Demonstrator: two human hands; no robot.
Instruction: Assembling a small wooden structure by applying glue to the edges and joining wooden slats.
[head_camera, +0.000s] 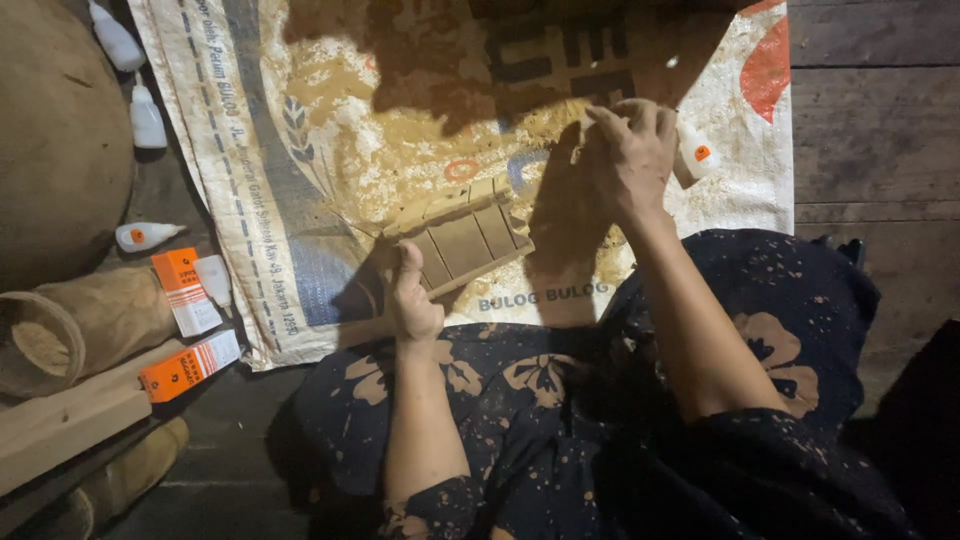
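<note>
Far left: large round brown vessel (55, 140), two white squeeze bottles (130, 80) at its upper edge, a third white bottle with orange label (145, 236) lying below it. Under that, two orange-and-white cartons (186, 290) on the dark wooden floor (870, 120), next to a hollow bamboo-like tube (70, 330) and a pale wood plank (60, 425). Centre: woven plastic sack (300, 150) spread flat on the floor, stained yellow-brown. Left hand (412, 300) grips the near-left edge of a small slatted wooden panel (465, 238), thumb up, fingers curled under and clamped on it; panel sits tilted on the sack just in front of the lap. Right hand (632, 150) is raised over the sack, up and right of the panel and apart from it, fingers bunched together, possibly pinching something small; view too dark to confirm. Just right of that hand and touching it or nearly so: small white glue bottle with orange cap mark (695, 160), lying on the sack. Bottom: person's dark floral garment (560, 400) covers the lap.
</note>
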